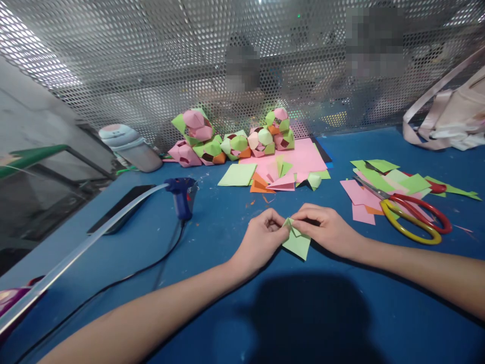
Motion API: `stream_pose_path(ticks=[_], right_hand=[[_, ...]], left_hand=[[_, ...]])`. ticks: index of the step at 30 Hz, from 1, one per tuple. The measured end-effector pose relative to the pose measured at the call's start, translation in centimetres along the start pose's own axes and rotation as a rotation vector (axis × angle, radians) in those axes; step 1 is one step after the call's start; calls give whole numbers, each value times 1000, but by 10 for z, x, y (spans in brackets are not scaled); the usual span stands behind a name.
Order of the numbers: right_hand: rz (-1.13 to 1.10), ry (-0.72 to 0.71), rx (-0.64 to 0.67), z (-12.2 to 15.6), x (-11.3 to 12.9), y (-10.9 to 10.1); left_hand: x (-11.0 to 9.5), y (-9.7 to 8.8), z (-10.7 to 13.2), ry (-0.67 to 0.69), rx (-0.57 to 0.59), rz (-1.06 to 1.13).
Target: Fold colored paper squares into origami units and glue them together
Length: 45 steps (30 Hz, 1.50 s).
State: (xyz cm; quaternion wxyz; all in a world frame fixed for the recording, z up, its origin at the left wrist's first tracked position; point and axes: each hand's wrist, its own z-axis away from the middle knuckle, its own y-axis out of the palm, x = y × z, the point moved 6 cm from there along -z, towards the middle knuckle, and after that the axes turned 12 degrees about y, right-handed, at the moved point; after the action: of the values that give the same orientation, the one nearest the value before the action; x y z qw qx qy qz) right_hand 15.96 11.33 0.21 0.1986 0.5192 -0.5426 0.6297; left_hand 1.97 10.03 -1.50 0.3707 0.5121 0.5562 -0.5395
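A small piece of light green paper (297,246) with a folded top edge is held between both hands, low over the blue table (212,313). My left hand (262,236) pinches its upper left edge between thumb and fingers. On the other side, my right hand (321,226) pinches the upper right edge, its thumb close to the fold. Beyond the hands lie folded orange paper pieces (261,185), a folded pink piece (282,183) and a stack of light green squares (237,175).
A blue glue gun (182,197) with a long clear stick and black cord stands left, by a dark flat object (121,210). Scissors (411,233) rest on paper scraps (359,199) at right. Folded paper balls (237,145) and a tumbler (132,149) are behind; mesh (151,60) rises beyond.
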Motion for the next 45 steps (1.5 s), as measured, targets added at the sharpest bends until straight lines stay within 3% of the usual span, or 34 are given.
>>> stream_pose_path(ticks=[22,32,35,41,45], right_hand=[[-33,-11,-62,4,0,-2],[-19,-201,-57,9,14,0],[-23,-195,-76,9,16,-3],[81,-45,-154,5,7,-5],[120,-77,-161,5,5,-2]], left_hand=[[2,7,1,55,124,40],[-10,10,3,123,131,-41],[-13,7,3,183,89,-37],[-12,-4,1,198,-82,-23],[-9,-5,0,155,-86,-39]])
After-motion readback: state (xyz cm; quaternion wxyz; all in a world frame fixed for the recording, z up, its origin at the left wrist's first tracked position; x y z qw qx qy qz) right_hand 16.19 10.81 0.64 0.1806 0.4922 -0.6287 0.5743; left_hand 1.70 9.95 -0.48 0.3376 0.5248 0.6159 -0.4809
